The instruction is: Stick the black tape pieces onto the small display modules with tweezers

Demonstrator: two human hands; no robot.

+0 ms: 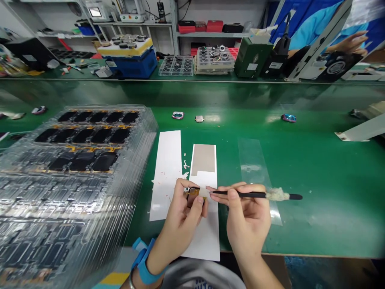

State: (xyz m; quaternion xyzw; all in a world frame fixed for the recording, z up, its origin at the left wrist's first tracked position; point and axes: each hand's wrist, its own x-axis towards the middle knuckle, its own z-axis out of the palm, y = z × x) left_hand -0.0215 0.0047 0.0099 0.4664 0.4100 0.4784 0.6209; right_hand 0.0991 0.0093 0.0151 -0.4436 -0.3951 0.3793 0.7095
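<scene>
- Blue wrist strap (144, 257) circles the left wrist at the bottom edge, beside a rounded grey object (201, 275) whose dark lettering is cut off and too blurred to read.
- Left hand (183, 216) pinches a small dark component with an amber edge (192, 196) between thumb and fingers, which hide most of it.
- Right hand (248, 216) pinches slim black tweezers (240, 194), their tip at the component and a white cotton wad (278, 194) wrapped around the shaft.
- Both hands sit over two white paper sheets (165, 176) (204, 241); the right sheet carries a beige rectangular film (203, 158).
- Transparent film strip (252, 168) lies to the right, partly under the tweezers' end.
- Green bench mat (331, 200) runs from the hands to the right edge of view, ending at a pale front edge.
- Stacked transparent plastic trays (75, 160) of black panels fill the left, cut off by the frame.
- No writing is legible.
</scene>
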